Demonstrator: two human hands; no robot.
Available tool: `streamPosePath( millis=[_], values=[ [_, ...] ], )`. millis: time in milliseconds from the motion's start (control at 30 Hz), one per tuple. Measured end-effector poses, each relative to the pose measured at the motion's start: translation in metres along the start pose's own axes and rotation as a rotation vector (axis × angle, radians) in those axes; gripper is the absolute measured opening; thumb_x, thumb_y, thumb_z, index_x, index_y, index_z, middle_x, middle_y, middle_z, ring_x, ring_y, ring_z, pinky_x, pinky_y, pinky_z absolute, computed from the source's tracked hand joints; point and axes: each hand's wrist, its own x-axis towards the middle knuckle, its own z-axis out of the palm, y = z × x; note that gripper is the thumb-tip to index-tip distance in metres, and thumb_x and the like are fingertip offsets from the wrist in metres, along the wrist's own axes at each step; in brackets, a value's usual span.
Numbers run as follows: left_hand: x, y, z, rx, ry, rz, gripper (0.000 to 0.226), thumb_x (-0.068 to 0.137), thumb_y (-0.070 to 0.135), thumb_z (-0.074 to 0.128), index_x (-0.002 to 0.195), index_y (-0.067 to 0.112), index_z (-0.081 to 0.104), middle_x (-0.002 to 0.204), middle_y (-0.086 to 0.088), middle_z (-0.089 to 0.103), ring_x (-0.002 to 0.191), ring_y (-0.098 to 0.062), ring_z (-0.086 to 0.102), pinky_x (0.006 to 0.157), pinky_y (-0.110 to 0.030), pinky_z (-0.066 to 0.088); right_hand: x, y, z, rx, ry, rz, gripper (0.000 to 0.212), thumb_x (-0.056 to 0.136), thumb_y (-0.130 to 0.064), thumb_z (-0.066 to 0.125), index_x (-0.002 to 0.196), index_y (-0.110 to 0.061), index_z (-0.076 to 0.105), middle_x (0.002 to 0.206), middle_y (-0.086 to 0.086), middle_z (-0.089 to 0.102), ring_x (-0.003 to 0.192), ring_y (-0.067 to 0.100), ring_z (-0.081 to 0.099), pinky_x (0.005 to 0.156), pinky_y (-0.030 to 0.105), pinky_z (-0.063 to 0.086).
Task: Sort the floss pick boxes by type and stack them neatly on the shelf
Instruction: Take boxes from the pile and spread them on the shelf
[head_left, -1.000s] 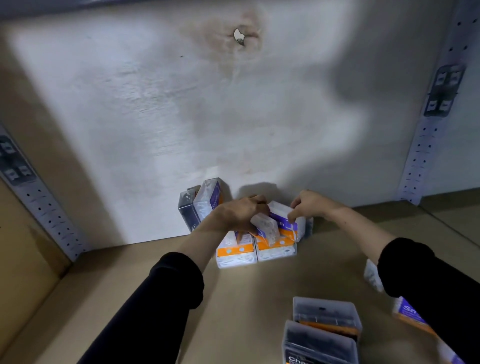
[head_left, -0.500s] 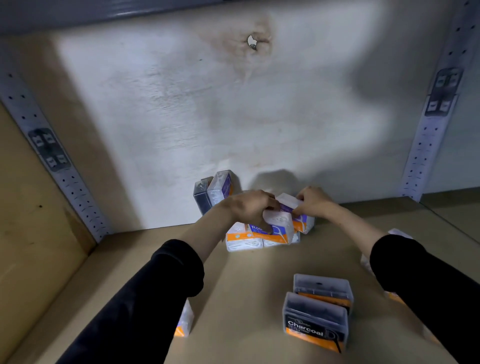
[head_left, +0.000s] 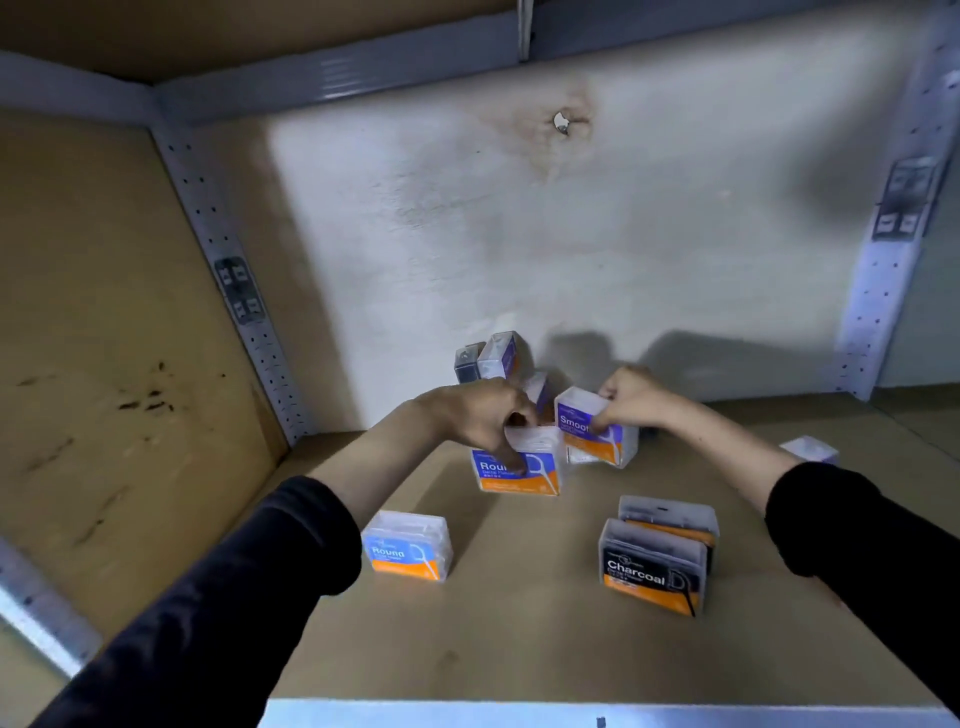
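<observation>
Floss pick boxes lie scattered over the brown wooden shelf board (head_left: 519, 649), most of them toward its back edge. The left hand (head_left: 478, 415) curls its fingers over the top of a clear plastic box with a blue-and-orange "Round" label (head_left: 519, 470), thumb pressed on the label front. The right hand (head_left: 631, 400) pinches a clear box with a purple-and-orange "Smooth" label (head_left: 597, 434), thumb on its front and fingers over its top. These two boxes sit just beside each other near the middle of the back edge; whether either is lifted off the board I cannot tell.

Behind the hands, against the white back wall (head_left: 571, 249), stand a dark box (head_left: 467, 361) and a clear purple-labelled box (head_left: 501, 353), touching. Another purple-labelled box (head_left: 540, 392) shows between the hands.

Nearer the front edge, a second blue-and-orange "Round" box (head_left: 408, 551) stands alone on the left. On the right, two black-and-orange "Charcoal" boxes (head_left: 652, 569) stand one behind the other. A pale clear box (head_left: 810, 449) lies toward the right edge, beyond the right forearm.
</observation>
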Motion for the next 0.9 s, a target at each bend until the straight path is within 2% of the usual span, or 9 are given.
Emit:
streamPosePath(
  millis=[67,133,200,300,400,467,633,800,900],
  values=[
    [-0.013,0.0,0.001,-0.006,0.007,-0.036,0.033,0.075,0.027,0.076,0.093,0.002,0.063,0.079,-0.004,0.055,0.073,-0.016,0.047,0.055,-0.01,0.032,-0.006,-0.006,0.003,-0.014,-0.017,-0.017,0.032,0.064,-0.018,0.078,0.088,0.002,0.072,0.094,0.019,0.074,0.086,0.03,0.07,0.081,0.041,0.056],
    [-0.023,-0.001,0.001,-0.028,0.018,-0.066,0.037,0.073,0.028,0.076,0.095,0.002,0.064,0.085,-0.009,0.061,0.076,-0.017,0.051,0.065,-0.021,0.036,-0.012,-0.012,0.005,-0.01,-0.035,-0.035,0.03,0.062,-0.02,0.078,0.087,-0.003,0.073,0.094,0.017,0.074,0.087,0.029,0.07,0.083,0.042,0.057],
    [-0.033,0.0,0.001,-0.036,0.018,-0.079,0.037,0.073,0.028,0.077,0.095,0.002,0.064,0.084,-0.009,0.06,0.077,-0.02,0.052,0.066,-0.028,0.036,-0.019,-0.02,0.007,0.0,-0.044,-0.043,0.031,0.064,-0.018,0.078,0.091,-0.003,0.072,0.095,0.016,0.074,0.083,0.026,0.069,0.08,0.037,0.056],
    [-0.046,0.002,0.003,-0.029,0.002,-0.095,0.04,0.073,0.027,0.077,0.104,0.006,0.063,0.095,-0.007,0.063,0.087,-0.024,0.057,0.073,-0.032,0.044,-0.029,-0.031,0.01,0.004,-0.061,-0.053,0.035,0.067,-0.018,0.076,0.097,-0.002,0.07,0.099,0.015,0.073,0.077,0.02,0.064,0.066,0.026,0.051],
    [-0.06,0.002,0.011,-0.041,-0.054,-0.087,0.041,0.072,0.018,0.078,0.106,0.004,0.06,0.094,-0.003,0.054,0.087,-0.019,0.051,0.065,-0.021,0.04,-0.034,-0.04,0.014,-0.011,-0.065,-0.068,0.041,0.068,-0.018,0.075,0.103,0.001,0.067,0.102,0.015,0.073,0.074,0.018,0.059,0.052,0.018,0.039],
    [-0.069,0.002,0.021,-0.005,-0.131,-0.082,0.041,0.07,0.014,0.078,0.105,0.003,0.058,0.094,0.0,0.048,0.086,-0.015,0.045,0.062,-0.021,0.036,-0.035,-0.044,0.016,-0.02,-0.067,-0.082,0.041,0.068,-0.018,0.075,0.104,0.0,0.067,0.103,0.015,0.072,0.076,0.019,0.06,0.048,0.016,0.038],
    [-0.081,0.0,0.046,0.083,-0.224,-0.098,0.043,0.07,0.013,0.077,0.106,0.006,0.055,0.095,-0.001,0.046,0.093,-0.024,0.05,0.071,-0.026,0.035,-0.033,-0.052,0.02,-0.045,-0.063,-0.107,0.042,0.067,-0.018,0.077,0.103,0.0,0.065,0.105,0.017,0.07,0.079,0.02,0.059,0.056,0.025,0.041],
    [-0.085,0.004,0.052,0.103,-0.246,-0.117,0.042,0.073,0.018,0.076,0.109,0.009,0.055,0.115,-0.008,0.057,0.087,-0.014,0.042,0.071,-0.024,0.033,-0.034,-0.055,0.021,-0.069,-0.063,-0.115,0.044,0.066,-0.019,0.077,0.103,0.002,0.065,0.103,0.017,0.07,0.078,0.02,0.057,0.051,0.023,0.037],
    [-0.086,0.006,0.057,0.126,-0.276,-0.127,0.043,0.074,0.018,0.075,0.111,0.008,0.056,0.118,-0.007,0.057,0.097,-0.022,0.05,0.07,-0.023,0.033,-0.036,-0.053,0.02,-0.078,-0.067,-0.114,0.046,0.065,-0.02,0.078,0.104,0.001,0.064,0.099,0.015,0.069,0.077,0.02,0.057,0.051,0.023,0.037]
  ],
)
